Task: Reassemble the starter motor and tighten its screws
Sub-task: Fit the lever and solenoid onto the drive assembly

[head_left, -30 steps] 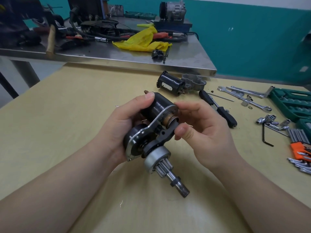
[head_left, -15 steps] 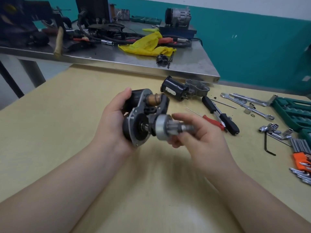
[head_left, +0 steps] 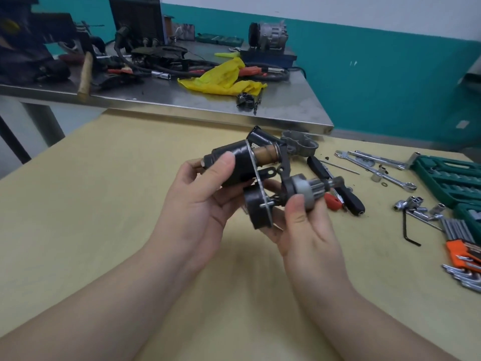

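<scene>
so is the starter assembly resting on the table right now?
No: the starter assembly is held up off the wooden table, the left hand gripping its black body and the right hand holding the pinion end.

There is a single wide-angle view, taken from the person's head. It looks forward and down along both forearms, so the hands (head_left: 250, 204) sit close and near the middle. The wooden table (head_left: 104, 204) fills the lower frame, and past its far edge stand a steel table (head_left: 286, 108) and a teal wall (head_left: 390, 82).
</scene>
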